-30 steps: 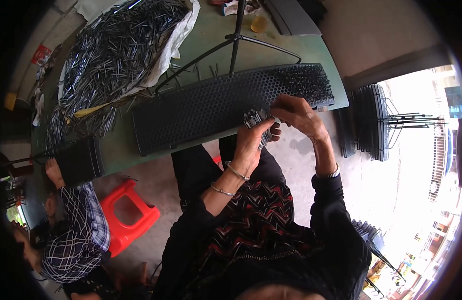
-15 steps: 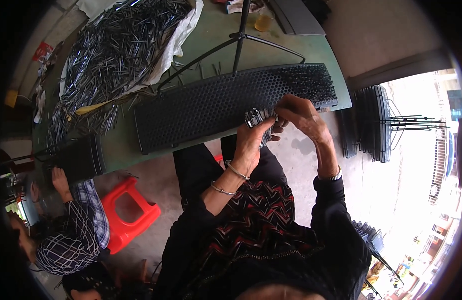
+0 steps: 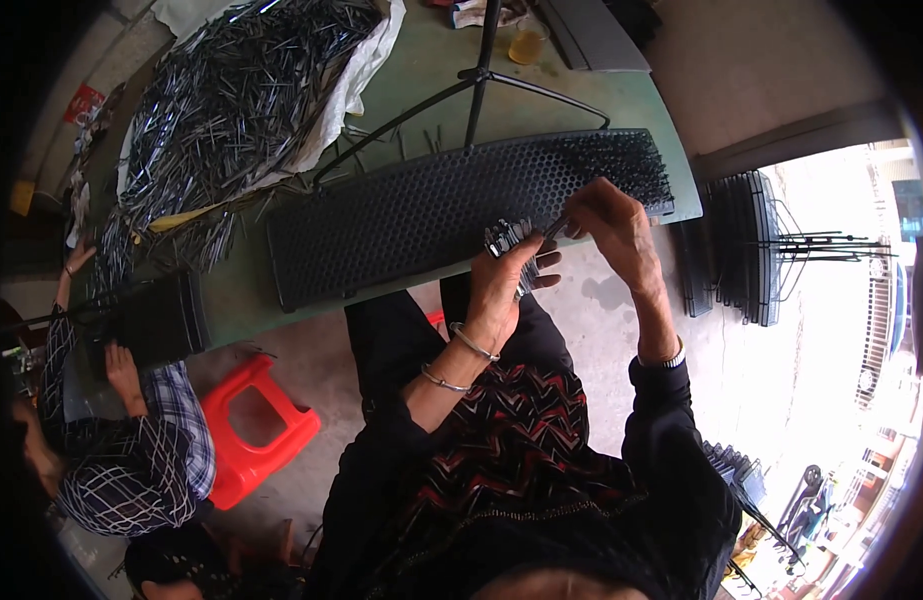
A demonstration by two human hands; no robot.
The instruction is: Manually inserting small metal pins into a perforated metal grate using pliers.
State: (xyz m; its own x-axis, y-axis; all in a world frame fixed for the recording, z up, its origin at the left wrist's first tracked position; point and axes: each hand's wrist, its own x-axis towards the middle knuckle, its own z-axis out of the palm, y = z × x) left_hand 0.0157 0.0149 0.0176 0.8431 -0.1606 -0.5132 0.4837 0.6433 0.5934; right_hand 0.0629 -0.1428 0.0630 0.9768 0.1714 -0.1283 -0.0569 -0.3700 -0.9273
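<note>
A bundle of short, thin, dark strips (image 3: pixel 508 238) is gripped in my left hand (image 3: pixel 496 285), just off the near edge of a long black perforated panel (image 3: pixel 381 222). My right hand (image 3: pixel 619 238) is closed in a pinch to the right of the bundle, over the panel's near edge. One thin dark strip (image 3: pixel 555 228) shows at its fingertips; its far end is partly hidden. Many thin pieces (image 3: pixel 621 165) stand up densely from the holes at the panel's right end. The panel's middle and left holes show bare.
A big heap of loose strips (image 3: pixel 246 100) lies on white sheeting at the table's far left. A black metal stand (image 3: pixel 478 75) rises behind the panel. A cup of yellow liquid (image 3: pixel 525 46) stands farther back. A co-worker (image 3: pixel 126 490) sits left, near a red stool (image 3: pixel 256 430).
My right hand has drawn slightly up and right from the bundle, and a strip now shows at its fingertips. The left hand barely moved. The co-worker's far arm now reaches toward the heap.
</note>
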